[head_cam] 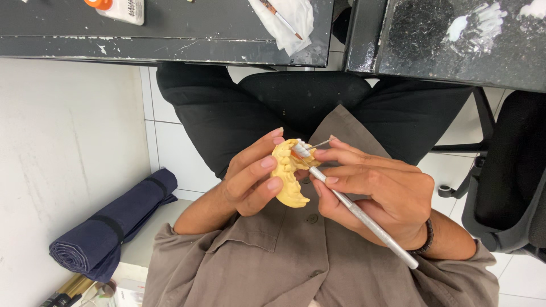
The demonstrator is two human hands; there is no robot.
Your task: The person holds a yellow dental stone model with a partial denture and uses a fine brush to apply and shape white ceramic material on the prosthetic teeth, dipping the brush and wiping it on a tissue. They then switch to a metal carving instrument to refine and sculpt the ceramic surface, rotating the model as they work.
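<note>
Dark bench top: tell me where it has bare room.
The dark bench top is bare between the white bottle and the crumpled tissue. The right slab is free left of the white smears.

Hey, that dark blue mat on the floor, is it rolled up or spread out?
Rolled up. The blue mat lies as a tight bundle with black straps around it, its spiral end showing.

A dental lab workshop: plaster-spattered black bench [170,45], yellow tooth cast [289,176], white tiled floor [176,153], office chair [506,187]
</note>
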